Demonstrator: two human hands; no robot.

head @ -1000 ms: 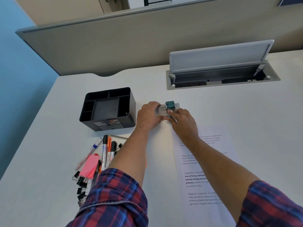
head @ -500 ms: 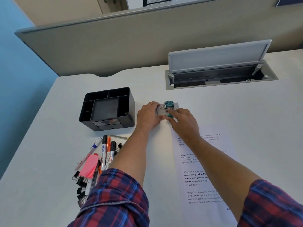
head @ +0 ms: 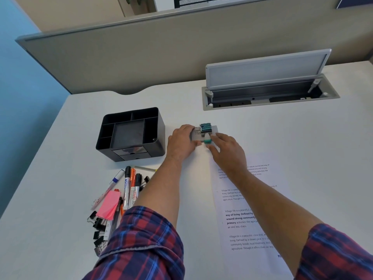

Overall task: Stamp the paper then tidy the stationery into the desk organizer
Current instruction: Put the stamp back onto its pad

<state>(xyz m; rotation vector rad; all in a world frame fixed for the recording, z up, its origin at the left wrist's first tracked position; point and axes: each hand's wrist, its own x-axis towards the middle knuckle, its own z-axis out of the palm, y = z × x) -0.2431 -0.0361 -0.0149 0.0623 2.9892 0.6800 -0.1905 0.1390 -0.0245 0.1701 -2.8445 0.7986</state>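
Stamp point(head: 205, 130) — between both outstretched hands

A white surface point(head: 282, 138) carries everything. A black desk organizer point(head: 131, 134) stands left of centre. Near it on the left lies a heap of markers point(head: 129, 188), pink sticky notes point(head: 108, 205) and black binder clips point(head: 99, 229). A printed paper point(head: 242, 219) lies on the right. A grey ink pad point(head: 203, 133) sits just beyond the paper's far edge, and an open cable hatch point(head: 268, 87) is set in far right.

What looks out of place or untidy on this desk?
The markers, sticky notes and binder clips lie heaped loose beside the empty organizer. A stamp lies tipped on its side on the ink pad. Nothing spilled or damaged.
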